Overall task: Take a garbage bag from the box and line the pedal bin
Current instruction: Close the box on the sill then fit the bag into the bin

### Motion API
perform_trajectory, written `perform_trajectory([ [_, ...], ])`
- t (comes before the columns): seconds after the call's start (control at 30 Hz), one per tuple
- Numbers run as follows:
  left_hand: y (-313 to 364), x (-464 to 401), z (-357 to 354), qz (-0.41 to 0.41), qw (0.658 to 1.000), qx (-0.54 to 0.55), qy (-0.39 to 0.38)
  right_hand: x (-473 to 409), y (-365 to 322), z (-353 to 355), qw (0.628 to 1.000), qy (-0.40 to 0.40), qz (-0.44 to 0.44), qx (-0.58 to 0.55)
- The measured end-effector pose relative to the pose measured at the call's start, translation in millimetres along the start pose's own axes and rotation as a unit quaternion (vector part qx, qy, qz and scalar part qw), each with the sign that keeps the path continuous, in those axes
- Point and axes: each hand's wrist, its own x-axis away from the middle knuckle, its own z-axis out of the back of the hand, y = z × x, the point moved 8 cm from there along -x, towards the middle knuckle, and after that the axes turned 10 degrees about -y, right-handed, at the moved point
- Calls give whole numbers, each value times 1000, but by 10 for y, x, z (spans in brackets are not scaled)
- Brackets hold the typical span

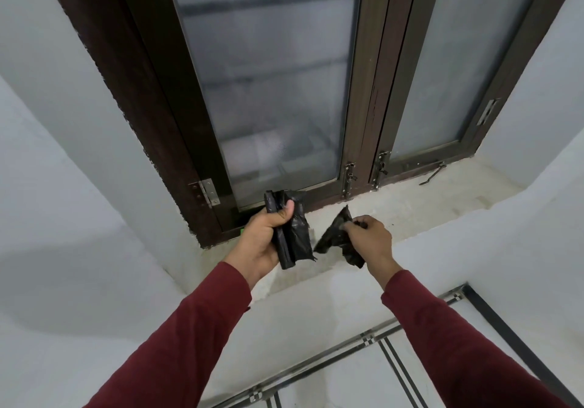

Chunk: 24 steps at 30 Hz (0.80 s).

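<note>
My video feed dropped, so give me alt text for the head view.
Two hands in dark red sleeves hold black garbage bag plastic above a windowsill: the left hand grips a folded bundle, the right hand pinches a separate crumpled piece. Frosted brown-framed windows behind.

Bag roll (289, 233) in my left hand – glossy black. Torn-off bag (338, 238) – black. My sleeves (189, 328) maroon. Window frame (139, 91) dark brown; sill (410, 199) off-white.

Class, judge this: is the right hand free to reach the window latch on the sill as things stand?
Probably not freely: the right hand is pinching a black bag. The way to the latch looks open.
</note>
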Motion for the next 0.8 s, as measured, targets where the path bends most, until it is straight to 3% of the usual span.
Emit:
perform_trajectory([
  [0.13,-146,-9,61,54,998,-15,38,-76,-80,-108,998,-37,-15,-56],
  [0.2,-189,-2,75,67,997,8,41,-187,-178,-97,999,-37,22,-3],
  [0.27,-191,-1,81,69,996,31,40,-286,-286,-80,991,-30,47,119],
  [0.37,-181,-21,115,63,996,33,49,-416,-392,-17,957,2,60,285],
  [0.53,-135,-47,296,50,992,-81,83,-600,-570,20,895,2,158,417],
  [0.6,-111,-51,360,47,987,-130,84,-675,-553,79,866,14,148,477],
  [0.73,-74,-21,431,44,983,-162,79,-716,-563,192,742,100,126,650],
  [0.77,-58,-19,449,39,980,-173,86,-743,-544,192,730,87,117,667],
  [0.8,-40,-22,460,33,977,-188,93,-795,-502,186,748,54,106,653],
])
